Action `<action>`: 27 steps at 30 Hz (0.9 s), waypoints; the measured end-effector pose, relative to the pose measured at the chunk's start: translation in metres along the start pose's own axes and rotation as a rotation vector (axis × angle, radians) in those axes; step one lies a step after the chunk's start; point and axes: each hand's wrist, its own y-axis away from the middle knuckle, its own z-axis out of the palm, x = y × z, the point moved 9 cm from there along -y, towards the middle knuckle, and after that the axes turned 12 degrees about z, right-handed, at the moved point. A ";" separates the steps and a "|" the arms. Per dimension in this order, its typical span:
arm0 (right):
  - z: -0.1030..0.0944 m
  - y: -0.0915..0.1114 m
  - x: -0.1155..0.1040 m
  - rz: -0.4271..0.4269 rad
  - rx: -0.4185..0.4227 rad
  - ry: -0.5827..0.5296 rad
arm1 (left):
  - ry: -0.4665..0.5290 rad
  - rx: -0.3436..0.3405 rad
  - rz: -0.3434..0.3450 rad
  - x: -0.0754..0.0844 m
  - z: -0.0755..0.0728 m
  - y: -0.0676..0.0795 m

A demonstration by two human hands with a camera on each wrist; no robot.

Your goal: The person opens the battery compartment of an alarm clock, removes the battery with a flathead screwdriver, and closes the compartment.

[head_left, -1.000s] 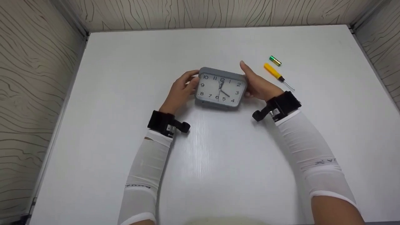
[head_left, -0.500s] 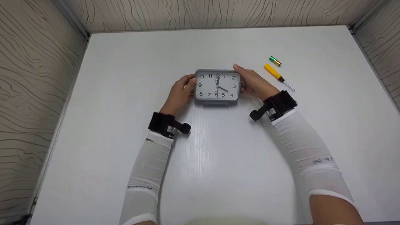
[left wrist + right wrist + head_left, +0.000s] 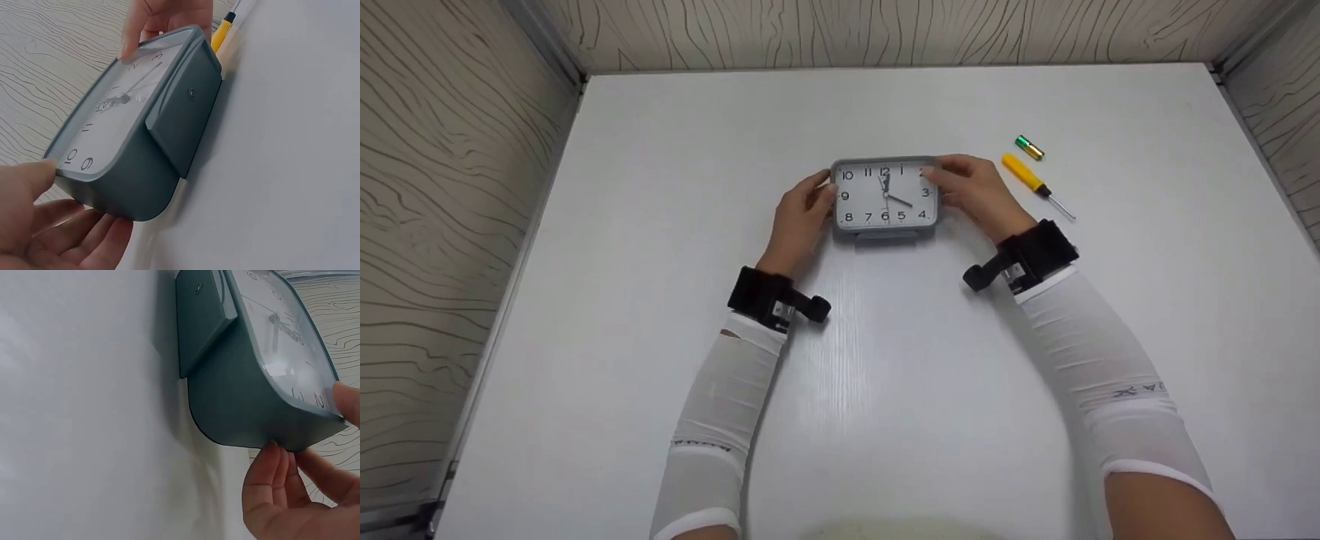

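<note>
A grey rectangular alarm clock [image 3: 886, 199] with a white dial stands upright on the table, its face toward me. My left hand [image 3: 802, 217] grips its left side, thumb at the front edge and fingers along the side, as the left wrist view shows on the clock's casing [image 3: 140, 169]. On the other side my right hand [image 3: 979, 191] holds the upper right corner. In the right wrist view the right thumb [image 3: 347, 402] lies on the front near the 2, and the fingertips touch the side. The clock's back is hidden.
To the right lie a yellow-handled screwdriver [image 3: 1024, 174] and, just behind it, a green and gold battery [image 3: 1030, 147]. The white table [image 3: 697, 135] is bounded by wood-patterned panels [image 3: 885, 34] at the back and sides.
The clock has turned from a slant to face me squarely and shifted slightly away from me. My right thumb has moved from the clock's edge onto its front.
</note>
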 end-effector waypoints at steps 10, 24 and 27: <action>-0.010 0.002 0.005 0.042 0.124 -0.052 | -0.098 0.017 0.032 0.005 0.001 0.003; -0.010 -0.004 0.010 0.053 0.156 0.041 | -0.164 0.006 0.038 0.003 0.003 0.002; -0.009 -0.006 0.011 0.067 0.163 0.065 | -0.175 -0.003 0.010 0.001 0.003 0.002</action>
